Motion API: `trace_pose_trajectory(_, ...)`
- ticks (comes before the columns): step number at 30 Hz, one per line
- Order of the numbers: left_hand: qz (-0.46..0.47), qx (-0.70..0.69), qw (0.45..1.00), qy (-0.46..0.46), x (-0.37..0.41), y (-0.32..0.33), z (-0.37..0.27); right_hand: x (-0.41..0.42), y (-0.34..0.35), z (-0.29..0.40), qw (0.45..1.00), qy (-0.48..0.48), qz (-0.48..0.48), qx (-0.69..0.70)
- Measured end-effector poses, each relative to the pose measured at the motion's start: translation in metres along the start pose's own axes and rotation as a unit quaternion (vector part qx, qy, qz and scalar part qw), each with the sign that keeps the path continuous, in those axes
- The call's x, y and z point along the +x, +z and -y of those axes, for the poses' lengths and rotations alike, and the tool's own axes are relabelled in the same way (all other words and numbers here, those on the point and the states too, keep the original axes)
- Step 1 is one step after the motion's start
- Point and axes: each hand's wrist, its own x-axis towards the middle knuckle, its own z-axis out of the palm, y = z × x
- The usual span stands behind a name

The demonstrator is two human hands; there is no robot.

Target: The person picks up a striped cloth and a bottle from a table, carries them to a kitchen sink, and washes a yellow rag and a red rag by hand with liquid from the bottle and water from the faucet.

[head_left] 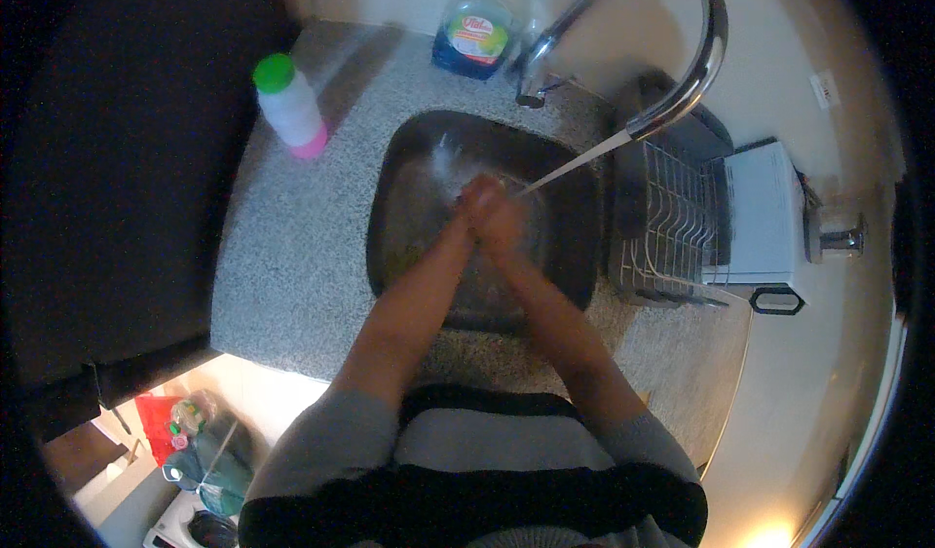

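My left hand [472, 204] and my right hand [506, 221] press together over the dark sink basin [559, 256]. Motion blur hides how the fingers lie and whether anything is between them. Water [577, 166] runs in a thin stream from the curved chrome tap [694, 91] and falls at the right hand's edge. Both forearms are bare, with grey sleeves above. Behind the basin stands a clear bottle of blue dish soap [471, 40]. A white bottle with a green cap and pink base [291, 109] stands on the speckled countertop [292, 256], left of the basin.
A wire dish rack [676, 219] stands close to the basin's right side, with a white box-shaped appliance [763, 212] beyond it. A dark panel [146, 183] borders the counter on the left. Large plastic bottles [219, 467] are at the lower left, near a white machine [175, 522].
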Motion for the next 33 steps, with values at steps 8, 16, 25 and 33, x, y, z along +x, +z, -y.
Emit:
trace_pose_trajectory(8,0.017,-0.035,0.988,-0.149,0.027,-0.013,-0.001,0.015,-0.015,-0.005,0.981,-0.155,-0.085,0.079)
trace_pose_trajectory(16,0.023,-0.035,0.963,-0.265,0.053,-0.048,0.009,0.051,-0.037,-0.034,0.996,-0.062,0.064,0.016)
trace_pose_trajectory(25,-0.135,0.010,0.979,-0.155,0.084,-0.153,0.050,0.102,-0.135,0.003,0.933,-0.061,0.300,0.187)
trace_pose_trajectory(33,-0.118,-0.051,0.969,-0.213,0.010,0.009,-0.008,0.087,-0.056,-0.120,0.812,0.198,0.130,0.533)
